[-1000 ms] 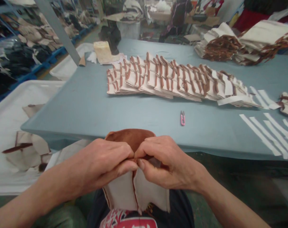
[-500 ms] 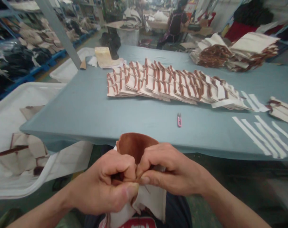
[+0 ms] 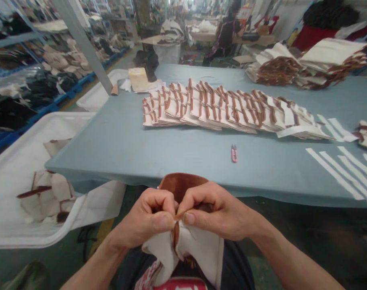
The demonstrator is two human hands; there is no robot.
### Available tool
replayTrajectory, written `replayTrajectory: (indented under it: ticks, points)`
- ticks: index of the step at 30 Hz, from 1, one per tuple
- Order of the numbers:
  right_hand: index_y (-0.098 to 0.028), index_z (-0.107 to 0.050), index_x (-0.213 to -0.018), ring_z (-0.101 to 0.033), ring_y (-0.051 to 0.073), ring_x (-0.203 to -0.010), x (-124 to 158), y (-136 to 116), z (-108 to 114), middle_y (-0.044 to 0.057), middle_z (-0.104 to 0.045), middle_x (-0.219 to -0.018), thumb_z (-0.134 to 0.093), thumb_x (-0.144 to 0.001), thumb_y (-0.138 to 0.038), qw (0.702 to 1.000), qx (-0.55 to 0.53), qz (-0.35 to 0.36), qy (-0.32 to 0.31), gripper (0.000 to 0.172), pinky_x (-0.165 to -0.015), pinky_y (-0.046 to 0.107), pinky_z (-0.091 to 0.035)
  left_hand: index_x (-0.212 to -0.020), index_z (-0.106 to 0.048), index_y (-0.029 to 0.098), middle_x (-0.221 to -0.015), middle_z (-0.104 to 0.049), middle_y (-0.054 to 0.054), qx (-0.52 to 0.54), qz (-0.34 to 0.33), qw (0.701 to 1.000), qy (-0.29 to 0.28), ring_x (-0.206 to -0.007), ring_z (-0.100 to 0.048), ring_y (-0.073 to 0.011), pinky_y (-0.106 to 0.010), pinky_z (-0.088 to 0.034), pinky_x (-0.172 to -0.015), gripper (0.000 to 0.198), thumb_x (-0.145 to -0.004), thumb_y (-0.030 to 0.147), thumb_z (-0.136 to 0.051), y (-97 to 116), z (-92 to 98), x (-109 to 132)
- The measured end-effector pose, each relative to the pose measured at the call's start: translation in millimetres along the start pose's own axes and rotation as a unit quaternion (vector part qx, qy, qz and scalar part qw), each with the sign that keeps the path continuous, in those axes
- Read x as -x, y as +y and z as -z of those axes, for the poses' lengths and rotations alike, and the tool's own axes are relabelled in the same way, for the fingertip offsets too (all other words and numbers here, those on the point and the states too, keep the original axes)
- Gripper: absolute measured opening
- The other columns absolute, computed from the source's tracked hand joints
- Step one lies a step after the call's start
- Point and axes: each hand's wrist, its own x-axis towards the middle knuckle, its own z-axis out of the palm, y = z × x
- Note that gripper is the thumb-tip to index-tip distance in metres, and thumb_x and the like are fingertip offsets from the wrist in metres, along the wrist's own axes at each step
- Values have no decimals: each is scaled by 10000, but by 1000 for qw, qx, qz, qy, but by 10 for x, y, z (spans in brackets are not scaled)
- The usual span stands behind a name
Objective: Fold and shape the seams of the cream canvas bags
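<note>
Both hands pinch the edge of a cream fabric piece with brown lining [image 3: 203, 243] at the person's lap, just in front of the table edge. My left hand [image 3: 151, 219] is closed, thumb and forefinger pressed on the cloth. My right hand [image 3: 212, 209] grips the same edge right beside it, and the fingertips nearly meet. A brown curved part of the piece [image 3: 183, 183] rises behind the hands. Below them, the cream cloth hangs in two flaps with a brown edge between. The exact spot under the fingertips is hidden.
On the blue-covered table [image 3: 183, 157] lie pink thread snips [image 3: 234, 154], a long row of cream-and-brown pieces [image 3: 213, 104], white strips [image 3: 334, 173] and stacked pieces [image 3: 280, 70]. A white bin [image 3: 61, 237] with sewn pieces stands left. A person [image 3: 227, 32] sits far back.
My left hand has turned and shifted its pinch on the cloth edge, and the lower flaps have spread apart. The camera view has swung slightly left.
</note>
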Motion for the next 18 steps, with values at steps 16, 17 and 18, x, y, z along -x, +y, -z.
replayTrajectory:
  ticks: [16, 17, 18]
  points:
    - [-161, -710, -946, -628, 143, -732, 142, -306, 197, 25, -713, -792, -608, -1038, -226, 923, 377, 82, -12, 153, -685, 262, -398, -635, -354, 205, -561, -325, 88, -463, -53, 883, -61, -504, -328, -75, -236, -262, -497, 253, -828, 98, -476, 529, -181, 37]
    - [-164, -708, -921, -622, 140, -721, 140, -277, 256, 19, -710, -781, -667, -1017, -288, 926, 370, 73, 0, 162, -674, 257, -390, -634, -347, 204, -556, -326, 86, -462, -72, 882, -55, -499, -334, -77, -239, -271, -501, 259, -827, 94, -479, 515, -179, 69]
    - [-165, -703, -890, -612, 137, -705, 138, -243, 321, 12, -702, -767, -726, -981, -368, 930, 362, 66, 18, 224, -663, 253, -382, -634, -337, 205, -554, -332, 82, -457, -96, 883, -45, -497, -345, -81, -243, -284, -508, 269, -833, 98, -484, 498, -167, 103]
